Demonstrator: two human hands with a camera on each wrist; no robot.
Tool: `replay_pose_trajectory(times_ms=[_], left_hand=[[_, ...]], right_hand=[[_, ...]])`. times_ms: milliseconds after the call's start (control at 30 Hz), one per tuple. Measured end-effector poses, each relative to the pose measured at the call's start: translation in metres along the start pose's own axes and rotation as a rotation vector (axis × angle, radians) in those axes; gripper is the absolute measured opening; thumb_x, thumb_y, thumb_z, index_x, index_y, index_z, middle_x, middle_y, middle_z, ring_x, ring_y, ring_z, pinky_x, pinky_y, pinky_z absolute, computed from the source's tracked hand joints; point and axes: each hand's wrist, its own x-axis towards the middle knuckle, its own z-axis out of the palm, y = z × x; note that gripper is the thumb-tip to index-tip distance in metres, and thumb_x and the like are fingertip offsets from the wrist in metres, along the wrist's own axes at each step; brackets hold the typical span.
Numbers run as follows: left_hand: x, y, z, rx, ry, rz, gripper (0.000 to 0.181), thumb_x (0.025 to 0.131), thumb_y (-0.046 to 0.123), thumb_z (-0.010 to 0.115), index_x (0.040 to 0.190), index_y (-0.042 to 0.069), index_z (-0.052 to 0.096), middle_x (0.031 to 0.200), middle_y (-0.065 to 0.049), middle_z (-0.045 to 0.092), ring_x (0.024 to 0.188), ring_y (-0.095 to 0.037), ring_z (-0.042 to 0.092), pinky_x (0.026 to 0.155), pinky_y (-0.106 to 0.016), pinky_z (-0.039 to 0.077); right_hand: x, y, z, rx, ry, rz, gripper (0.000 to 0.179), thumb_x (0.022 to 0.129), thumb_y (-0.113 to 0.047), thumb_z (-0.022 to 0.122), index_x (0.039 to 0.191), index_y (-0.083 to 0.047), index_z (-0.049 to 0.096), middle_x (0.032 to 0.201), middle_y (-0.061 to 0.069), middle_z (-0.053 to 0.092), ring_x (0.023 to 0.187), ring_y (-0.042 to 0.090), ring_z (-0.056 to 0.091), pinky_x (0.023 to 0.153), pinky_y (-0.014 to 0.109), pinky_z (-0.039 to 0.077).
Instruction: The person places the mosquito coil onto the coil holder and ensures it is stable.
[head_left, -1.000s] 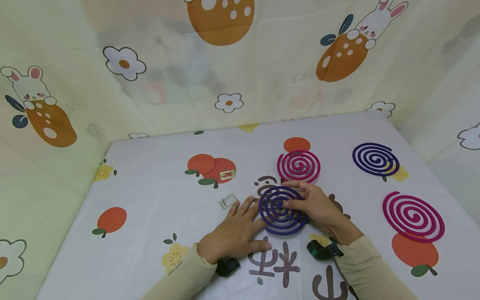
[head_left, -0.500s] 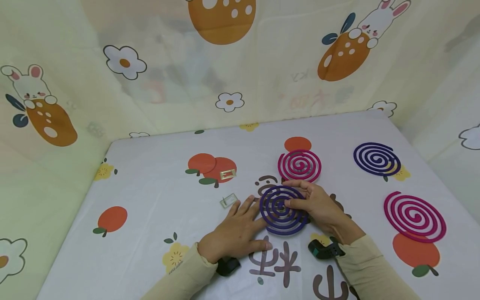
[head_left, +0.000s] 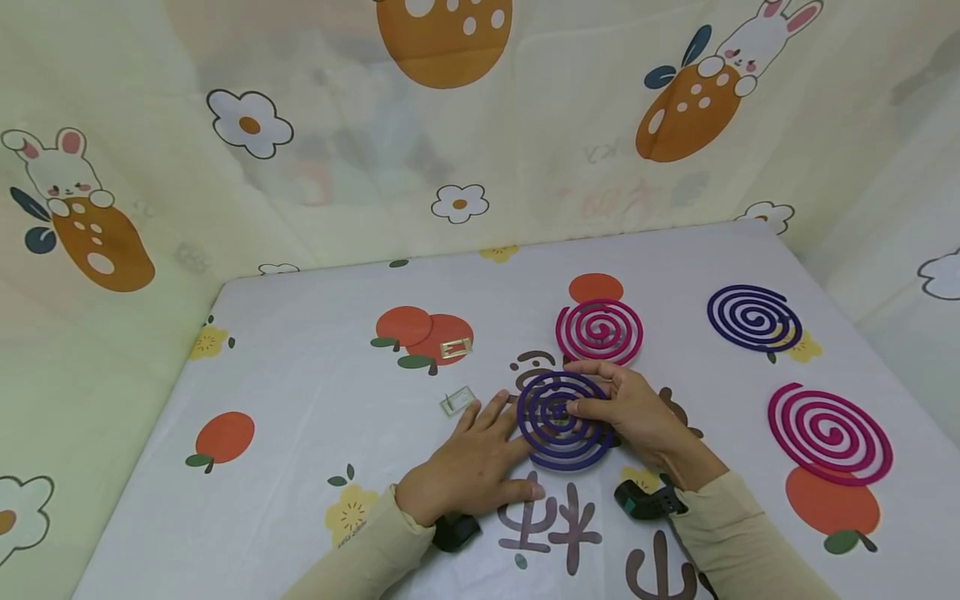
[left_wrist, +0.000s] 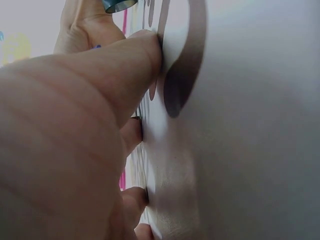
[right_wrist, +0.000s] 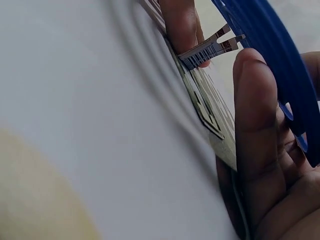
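Observation:
In the head view a dark blue mosquito coil point(head_left: 558, 410) is held tilted up in my right hand point(head_left: 637, 417), thumb near its centre and fingers behind its far edge. My left hand point(head_left: 476, 467) lies spread on the cloth, its index finger reaching behind the coil. The right wrist view shows a small metal coil stand point(right_wrist: 202, 107) flat on the cloth, a left fingertip point(right_wrist: 181, 30) pressing at the foot of its raised forked prong point(right_wrist: 207, 50). The prong's tip points at the coil's underside, close to it. In the left wrist view my left thumb point(left_wrist: 130, 65) touches the cloth.
Two more metal stands, one with its prong raised point(head_left: 457, 402) and one farther back point(head_left: 455, 349), lie left of the hands. A pink coil point(head_left: 599, 331) lies behind the right hand. Another blue coil point(head_left: 753, 318) and a pink coil point(head_left: 829, 433) lie at the right.
The blue coil shifts very slightly to the left in my right hand. Both hands otherwise stay where they were, and the other coils and stands lie still.

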Motion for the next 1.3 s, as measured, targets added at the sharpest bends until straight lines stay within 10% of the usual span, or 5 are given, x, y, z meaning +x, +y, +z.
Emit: replay_pose_trajectory(times_ms=[467,767,1300], left_hand=[[0.0000,0.0000,0.0004,-0.011,-0.008,-0.008,0.074,0.100,0.062,0.056,0.164,0.033,0.033,0.175,-0.004,0.013,0.162,-0.034,0.004,0.127,-0.060,0.012],[0.0000,-0.0008,0.0011,-0.010,-0.008,-0.005,0.074,0.100,0.062,0.056,0.164,0.034,0.033,0.176,-0.004,0.012,0.162,-0.033,0.004,0.127,-0.060,0.012],[0.0009,-0.0011,0.0019,0.002,-0.006,-0.002,0.076,0.100,0.064,0.054,0.165,0.035,0.029,0.176,-0.005,0.009,0.162,-0.034,0.004,0.126,-0.061,0.013]], right_hand=[[0.0002,0.0003,0.0000,-0.022,-0.015,-0.001,0.060,0.096,-0.006,0.074,0.148,0.005,0.046,0.131,0.022,0.067,0.104,0.020,0.072,0.086,0.030,0.060],[0.0007,0.0007,-0.0014,-0.036,-0.034,0.003,0.059,0.095,-0.003,0.073,0.147,0.004,0.046,0.105,0.015,0.076,0.075,0.015,0.070,0.067,0.028,0.060],[-0.0005,-0.0006,-0.0031,-0.052,-0.051,-0.015,0.059,0.095,-0.002,0.072,0.147,0.006,0.046,0.119,0.022,0.071,0.094,0.019,0.073,0.078,0.029,0.061]])
